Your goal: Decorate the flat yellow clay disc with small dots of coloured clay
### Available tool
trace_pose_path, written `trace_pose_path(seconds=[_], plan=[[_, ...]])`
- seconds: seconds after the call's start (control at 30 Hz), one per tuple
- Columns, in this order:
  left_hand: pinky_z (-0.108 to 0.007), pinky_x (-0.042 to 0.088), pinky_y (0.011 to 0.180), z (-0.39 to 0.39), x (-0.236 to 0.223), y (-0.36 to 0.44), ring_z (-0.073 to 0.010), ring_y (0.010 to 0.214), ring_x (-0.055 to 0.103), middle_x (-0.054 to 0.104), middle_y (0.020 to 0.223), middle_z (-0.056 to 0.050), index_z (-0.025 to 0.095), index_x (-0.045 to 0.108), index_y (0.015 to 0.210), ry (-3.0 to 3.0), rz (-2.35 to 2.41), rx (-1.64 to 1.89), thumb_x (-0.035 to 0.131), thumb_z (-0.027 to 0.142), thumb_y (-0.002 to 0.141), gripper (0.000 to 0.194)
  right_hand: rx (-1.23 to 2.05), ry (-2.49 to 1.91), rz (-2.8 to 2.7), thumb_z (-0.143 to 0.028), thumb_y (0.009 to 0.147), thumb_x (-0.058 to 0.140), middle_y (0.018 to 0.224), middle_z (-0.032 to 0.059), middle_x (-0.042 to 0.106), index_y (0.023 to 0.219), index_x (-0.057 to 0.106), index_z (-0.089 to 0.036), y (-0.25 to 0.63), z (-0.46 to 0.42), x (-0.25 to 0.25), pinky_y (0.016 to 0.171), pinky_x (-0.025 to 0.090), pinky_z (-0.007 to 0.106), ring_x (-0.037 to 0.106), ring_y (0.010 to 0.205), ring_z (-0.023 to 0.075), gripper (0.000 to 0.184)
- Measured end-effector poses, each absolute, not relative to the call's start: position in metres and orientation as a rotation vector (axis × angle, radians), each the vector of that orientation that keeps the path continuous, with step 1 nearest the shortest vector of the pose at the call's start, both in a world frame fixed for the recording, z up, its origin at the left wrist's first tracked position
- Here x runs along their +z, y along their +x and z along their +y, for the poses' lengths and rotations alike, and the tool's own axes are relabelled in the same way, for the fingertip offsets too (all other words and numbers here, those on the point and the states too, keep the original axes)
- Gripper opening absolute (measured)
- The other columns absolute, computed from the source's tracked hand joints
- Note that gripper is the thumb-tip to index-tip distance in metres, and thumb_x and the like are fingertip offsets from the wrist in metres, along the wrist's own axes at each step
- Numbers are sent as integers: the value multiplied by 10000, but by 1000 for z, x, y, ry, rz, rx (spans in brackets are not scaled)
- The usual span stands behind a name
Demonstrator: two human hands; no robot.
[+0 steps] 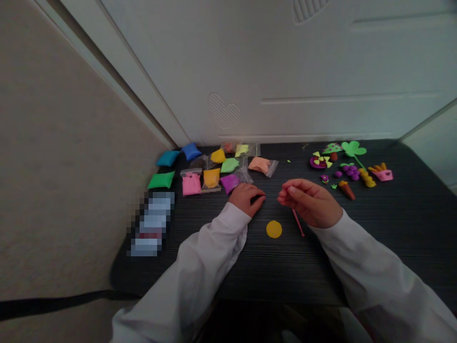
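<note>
My left hand [247,199] rests on the dark table, its fingers curled and the thumb tip close to them; nothing shows in it. Just beyond it lies a bag of purple clay [230,182]. My right hand [311,201] is raised slightly with thumb and fingertips pinched together; whatever they hold, if anything, is too small to make out. Below that hand a thin pink modelling stick [299,224] lies on the table, its upper end hidden. A flat yellow clay disc [274,229] sits between my two forearms, touched by neither hand.
More clay packets, including pink [192,184], green [162,180] and blue [191,151], are grouped at the back left. A blurred phone-like rectangle [153,224] lies at the left. Small clay models, such as a green flower [353,148] and a pink basket [382,174], stand back right.
</note>
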State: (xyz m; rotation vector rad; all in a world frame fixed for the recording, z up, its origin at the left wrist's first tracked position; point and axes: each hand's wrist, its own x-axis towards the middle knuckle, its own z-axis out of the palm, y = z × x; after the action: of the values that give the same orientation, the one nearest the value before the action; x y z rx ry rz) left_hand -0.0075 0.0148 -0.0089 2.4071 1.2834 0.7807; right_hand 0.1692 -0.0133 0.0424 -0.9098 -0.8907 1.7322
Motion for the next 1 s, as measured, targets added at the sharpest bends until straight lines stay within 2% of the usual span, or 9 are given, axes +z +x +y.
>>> trace_pose_path(seconds=[0.17,0.43,0.53,0.63,0.77,0.9,1.0], plan=[[-319,412,742,15,-9,-8,-148,783,550,631,786,-38,177,618,785,2408,1290,772,481,289,742,182,1764,-888,-905,-289,668,615,637,-28,609,748,603,-205,170,-15,44,628,468,197,569,620,61,116],[-319,414,737,14,-7,-7,-148,771,555,633,766,-40,168,618,778,2414,1280,775,489,283,739,177,1782,-896,-911,-257,614,661,612,-38,585,682,558,-200,170,-15,45,576,435,197,548,594,66,137],[-315,415,736,15,-8,-7,-144,773,555,634,765,-34,173,615,776,2421,1275,784,489,281,740,170,1751,-896,-964,-296,643,632,621,-33,570,675,540,-199,171,-15,45,570,422,218,527,594,75,137],[-317,417,738,15,-9,-8,-146,775,556,635,770,-36,173,616,779,2419,1283,799,488,285,739,174,1662,-937,-1062,-340,691,577,630,-22,564,664,538,-189,173,-14,45,592,415,239,516,606,84,158],[-311,418,732,16,-9,-7,-147,757,556,636,755,-31,167,619,765,2421,1293,805,497,286,728,174,1492,-1028,-1240,-339,682,587,640,-23,579,686,544,-194,181,-12,40,629,409,248,519,622,89,152],[-291,416,726,15,-7,-7,-139,752,553,632,741,-19,169,621,758,2386,1317,853,495,286,725,175,1335,-1194,-1483,-313,690,584,700,-11,596,779,573,-213,190,-15,37,627,410,259,537,657,108,134],[-266,417,711,14,-4,-6,-125,746,549,627,741,-8,167,618,757,2345,1344,864,489,290,727,181,1133,-1326,-1721,-307,724,546,764,0,618,856,592,-241,193,-18,37,687,411,312,556,693,141,155]])
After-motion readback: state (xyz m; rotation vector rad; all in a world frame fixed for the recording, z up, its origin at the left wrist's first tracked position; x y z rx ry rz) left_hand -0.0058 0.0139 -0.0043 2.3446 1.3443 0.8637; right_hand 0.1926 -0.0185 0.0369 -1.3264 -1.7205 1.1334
